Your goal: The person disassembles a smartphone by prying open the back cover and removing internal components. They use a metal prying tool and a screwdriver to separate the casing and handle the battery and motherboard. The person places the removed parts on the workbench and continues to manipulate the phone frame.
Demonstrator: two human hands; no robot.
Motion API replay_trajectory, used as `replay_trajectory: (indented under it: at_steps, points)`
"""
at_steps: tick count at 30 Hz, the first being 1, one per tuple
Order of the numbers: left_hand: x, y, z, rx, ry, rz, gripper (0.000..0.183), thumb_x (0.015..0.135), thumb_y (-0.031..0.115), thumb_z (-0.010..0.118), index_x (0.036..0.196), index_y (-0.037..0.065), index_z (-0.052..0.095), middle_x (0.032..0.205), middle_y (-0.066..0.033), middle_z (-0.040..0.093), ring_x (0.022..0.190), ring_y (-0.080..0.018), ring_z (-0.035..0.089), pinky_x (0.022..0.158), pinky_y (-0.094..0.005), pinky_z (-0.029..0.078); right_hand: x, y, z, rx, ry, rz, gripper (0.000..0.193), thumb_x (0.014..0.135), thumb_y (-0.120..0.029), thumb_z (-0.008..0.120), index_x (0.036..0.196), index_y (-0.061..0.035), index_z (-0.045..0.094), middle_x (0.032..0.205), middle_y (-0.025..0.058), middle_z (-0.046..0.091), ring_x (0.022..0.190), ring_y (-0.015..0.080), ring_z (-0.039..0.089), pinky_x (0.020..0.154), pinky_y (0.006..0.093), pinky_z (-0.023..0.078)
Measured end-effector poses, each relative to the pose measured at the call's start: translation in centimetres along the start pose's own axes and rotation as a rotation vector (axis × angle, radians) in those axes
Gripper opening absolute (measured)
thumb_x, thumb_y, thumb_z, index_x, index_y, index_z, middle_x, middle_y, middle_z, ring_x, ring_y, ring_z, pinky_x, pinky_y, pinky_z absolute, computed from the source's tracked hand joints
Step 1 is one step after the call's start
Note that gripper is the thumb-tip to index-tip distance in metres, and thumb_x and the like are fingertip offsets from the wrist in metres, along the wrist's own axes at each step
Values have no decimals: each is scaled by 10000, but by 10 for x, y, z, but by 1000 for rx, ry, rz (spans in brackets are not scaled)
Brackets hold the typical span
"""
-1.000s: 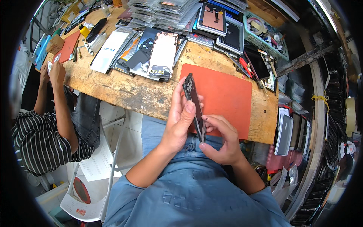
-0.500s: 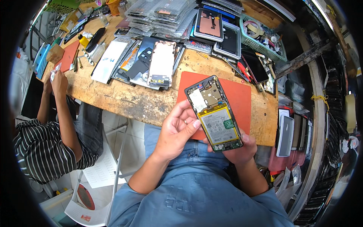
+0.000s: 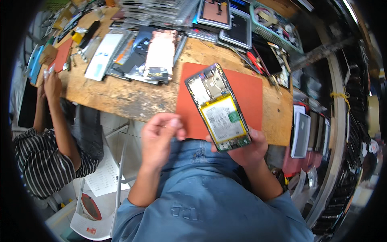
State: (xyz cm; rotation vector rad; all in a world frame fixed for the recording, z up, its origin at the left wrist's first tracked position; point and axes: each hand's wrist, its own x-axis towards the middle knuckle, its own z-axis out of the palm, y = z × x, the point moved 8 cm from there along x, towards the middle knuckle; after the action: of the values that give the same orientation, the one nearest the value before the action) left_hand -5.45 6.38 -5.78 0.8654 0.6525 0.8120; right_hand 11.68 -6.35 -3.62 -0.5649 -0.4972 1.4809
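Observation:
An opened smartphone (image 3: 221, 103) with its back cover off rests in my right hand (image 3: 250, 148), which grips its lower end from below and the right side. The battery (image 3: 219, 121) shows in a yellow border, with a green sticker on it. Above the battery lie a pale sheet and metal shields, and a small green board sits at the bottom edge. My left hand (image 3: 161, 135) is apart from the phone, to its left, with fingers loosely curled and nothing visible in them; it is slightly blurred. Beneath the phone lies an orange-red mat (image 3: 254, 97) on the wooden bench.
Phone frames and panels (image 3: 159, 54) lie on the bench (image 3: 109, 94) behind my left hand. Stacked bubble-wrapped parts (image 3: 151, 14) stand farther back. A green basket (image 3: 296, 45) and red-handled pliers (image 3: 254, 61) are at right. Another person's hand (image 3: 52, 84) works at far left, beside a chair (image 3: 100, 175).
My left hand has let go of the phone's left side and moved away left. My right hand alone now holds the phone. The whole view has shifted slightly.

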Motion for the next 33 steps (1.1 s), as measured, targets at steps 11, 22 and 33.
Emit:
replay_trajectory:
  at_steps: [11, 22, 33]
  points:
    - [-29, 27, -26, 626, 221, 425, 87, 1037, 54, 704, 1018, -30, 696, 999, -105, 685, 973, -159, 615, 913, -312, 492, 14, -16, -18, 217, 65, -141, 757, 1062, -490, 439, 1613, 29, 440, 1497, 274, 621, 1292, 459, 663, 1011, 532, 567]
    - [-33, 42, 31, 927, 93, 663, 69, 949, 74, 706, 1005, 43, 733, 929, -77, 714, 1029, -286, 657, 1068, -463, 406, 8, -20, -11, 129, -2, -171, 799, 1026, -481, 466, 1630, 37, 395, 1551, 269, 571, 1380, 486, 600, 1081, 588, 546]
    - [-33, 37, 10, 991, 35, 642, 81, 916, 62, 714, 992, 56, 741, 926, -85, 704, 1028, -296, 659, 1147, -514, 377, -4, -20, -13, 11, 29, -114, 911, 955, -526, 492, 1640, 57, 350, 1542, 283, 563, 1336, 467, 628, 1023, 545, 567]
